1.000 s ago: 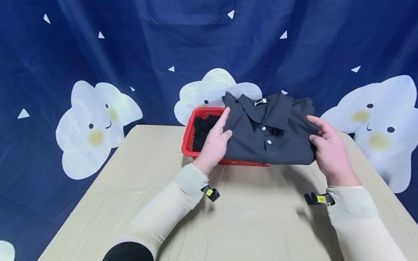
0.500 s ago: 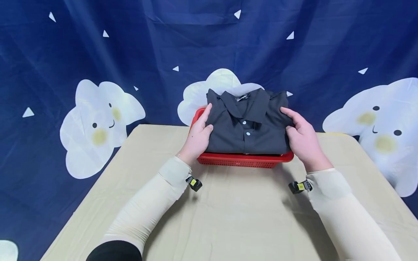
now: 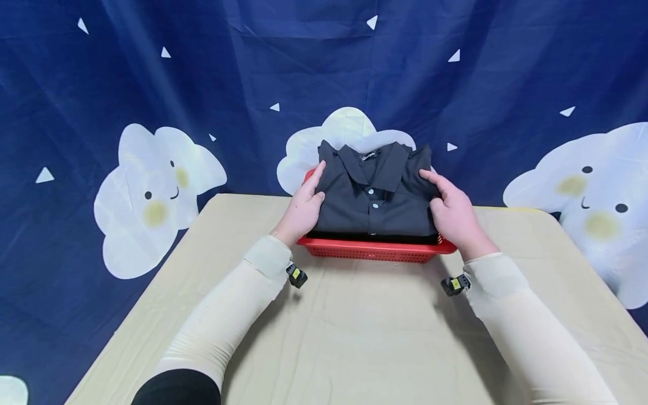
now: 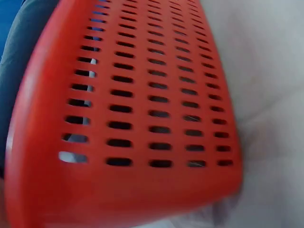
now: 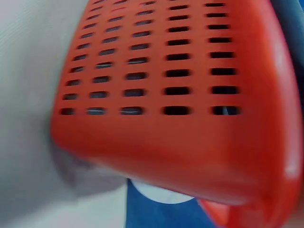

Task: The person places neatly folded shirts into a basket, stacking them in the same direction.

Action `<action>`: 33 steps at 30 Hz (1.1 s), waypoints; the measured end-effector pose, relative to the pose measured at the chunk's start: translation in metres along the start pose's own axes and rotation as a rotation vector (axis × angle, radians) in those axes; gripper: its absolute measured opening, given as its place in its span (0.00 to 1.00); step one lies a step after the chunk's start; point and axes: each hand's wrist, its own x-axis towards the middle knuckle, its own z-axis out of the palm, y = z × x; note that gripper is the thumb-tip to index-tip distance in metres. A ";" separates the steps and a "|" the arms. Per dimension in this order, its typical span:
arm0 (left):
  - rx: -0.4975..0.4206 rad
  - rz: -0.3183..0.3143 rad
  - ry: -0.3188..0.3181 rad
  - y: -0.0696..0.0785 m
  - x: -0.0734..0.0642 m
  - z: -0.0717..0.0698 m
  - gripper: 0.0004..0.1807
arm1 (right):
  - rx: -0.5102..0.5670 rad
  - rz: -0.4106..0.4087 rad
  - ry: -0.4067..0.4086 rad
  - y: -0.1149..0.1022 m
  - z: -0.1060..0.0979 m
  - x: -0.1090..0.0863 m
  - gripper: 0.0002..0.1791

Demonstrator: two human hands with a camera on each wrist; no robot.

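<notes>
A folded dark grey collared shirt [image 3: 349,205] with white buttons lies flat over a red plastic basket [image 3: 372,250] in the head view, its collar toward the back. My left hand [image 3: 300,214] grips the shirt's left side, thumb on top. On the opposite side my right hand [image 3: 457,218] holds its right edge the same way. Black cloth shows under the shirt's front edge, inside the basket. Both wrist views are filled by the slotted basket wall [image 4: 142,190], with a strip of the shirt [image 5: 289,28] above the rim; the fingers under the shirt are hidden.
The basket stands on a table with a beige cloth [image 3: 354,337], near its back edge. Behind hangs a dark blue curtain [image 3: 314,62] printed with smiling white clouds. Each wrist wears a small black camera [image 3: 296,276].
Both hands have carried the shirt leftward and lowered it over the basket, covering the black cloth that showed on the left. In the last half second the hands have drawn slightly closer together.
</notes>
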 end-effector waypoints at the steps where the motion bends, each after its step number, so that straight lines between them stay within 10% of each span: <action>1: 0.020 0.004 -0.006 -0.006 0.001 0.001 0.36 | -0.009 -0.001 -0.003 0.003 0.002 -0.001 0.37; 33: 0.260 -0.270 -0.074 -0.015 0.003 0.010 0.38 | -0.264 0.089 -0.153 0.015 0.018 0.003 0.33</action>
